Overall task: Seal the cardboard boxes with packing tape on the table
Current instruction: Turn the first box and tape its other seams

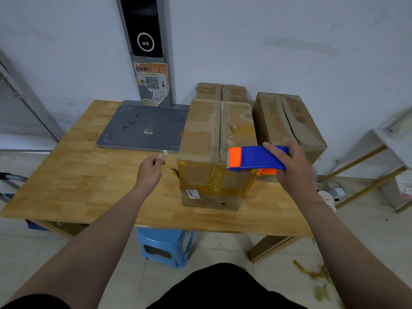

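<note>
**Dispenser held over the near box**

The right hand (292, 168) curls its fingers round a blue and orange plastic tape dispenser (252, 158) above the near edge of the brown cardboard box (200, 130) on the wooden desk (78, 175). The left hand (150, 168), left of the box, pinches a clear tape end (162, 155) between its fingers.

Matt worn cardboard box (201, 128), glossy plastic tape dispenser (256, 158), smooth wood table (89, 175), grey scale pad (142, 128)

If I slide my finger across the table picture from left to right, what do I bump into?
Grey pad → left hand, pinching a bit of clear tape → front cardboard box → blue and orange tape dispenser → right hand holding it.
</note>
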